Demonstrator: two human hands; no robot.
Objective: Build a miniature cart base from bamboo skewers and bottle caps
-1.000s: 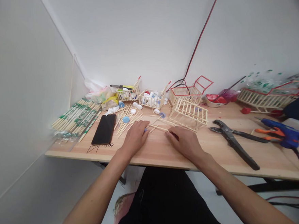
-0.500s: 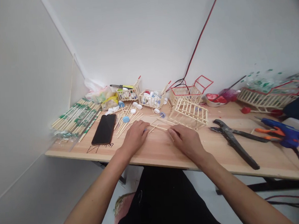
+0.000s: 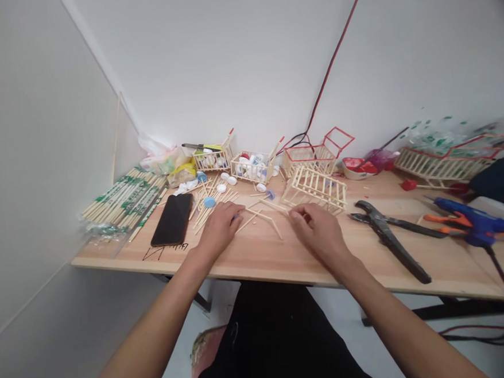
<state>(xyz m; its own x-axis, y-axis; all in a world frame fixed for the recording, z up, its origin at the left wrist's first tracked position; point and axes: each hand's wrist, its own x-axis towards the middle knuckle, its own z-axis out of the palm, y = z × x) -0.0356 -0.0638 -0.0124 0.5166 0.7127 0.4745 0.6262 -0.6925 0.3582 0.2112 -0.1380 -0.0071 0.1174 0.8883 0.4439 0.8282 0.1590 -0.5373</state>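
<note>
My left hand (image 3: 217, 229) rests knuckles-up on the wooden table (image 3: 274, 256), its curled fingers at loose wooden sticks (image 3: 254, 216) and a small blue cap. My right hand (image 3: 317, 230) lies to the right of those sticks, with curled fingers pinched near the front of a wooden stick cage (image 3: 314, 188). What the fingers of either hand hold is too small to make out. A pile of short sticks and bottle caps (image 3: 212, 200) lies just beyond my left hand.
A black phone (image 3: 172, 219) and packs of chopsticks (image 3: 125, 200) lie at the left. Black pliers (image 3: 389, 238) and a blue glue gun (image 3: 474, 225) lie at the right. More stick baskets (image 3: 250, 166), a red-edged frame (image 3: 318, 152) and a red cable stand along the wall.
My right hand has slid a little right and forward toward the stick cage, uncovering a loose stick on the table. My left hand has barely moved. The view shifted slightly.
</note>
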